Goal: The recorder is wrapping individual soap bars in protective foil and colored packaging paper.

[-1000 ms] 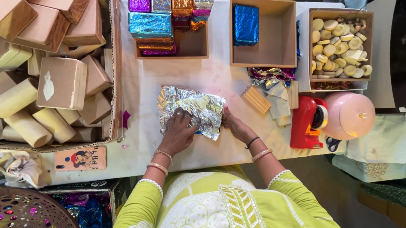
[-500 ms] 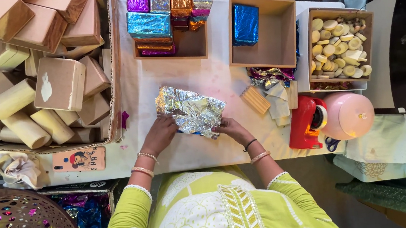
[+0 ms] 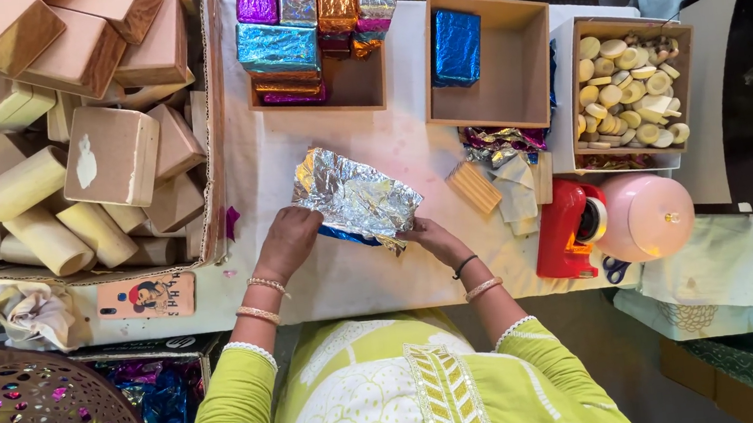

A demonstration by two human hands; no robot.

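Observation:
A crumpled silver foil sheet (image 3: pixel 356 192) with a blue underside lies over a block on the white table (image 3: pixel 407 143) in front of me. My left hand (image 3: pixel 286 241) grips the foil's near left edge. My right hand (image 3: pixel 426 234) pinches its near right corner. The foil's front edge is lifted off the table, showing blue beneath. The block under the foil is hidden.
A cardboard box (image 3: pixel 213 145) of tan and cream blocks stands at left. Foil-wrapped blocks (image 3: pixel 304 14) fill one wooden tray, a blue one (image 3: pixel 455 43) another. A tray of round pieces (image 3: pixel 629 87), red tape dispenser (image 3: pixel 569 224), pink lid (image 3: pixel 645 213) and phone (image 3: pixel 148 296) surround.
My left hand slid from on top of the foil to its near left edge. Both hands lifted the front edge and folded it away from me, exposing the blue side.

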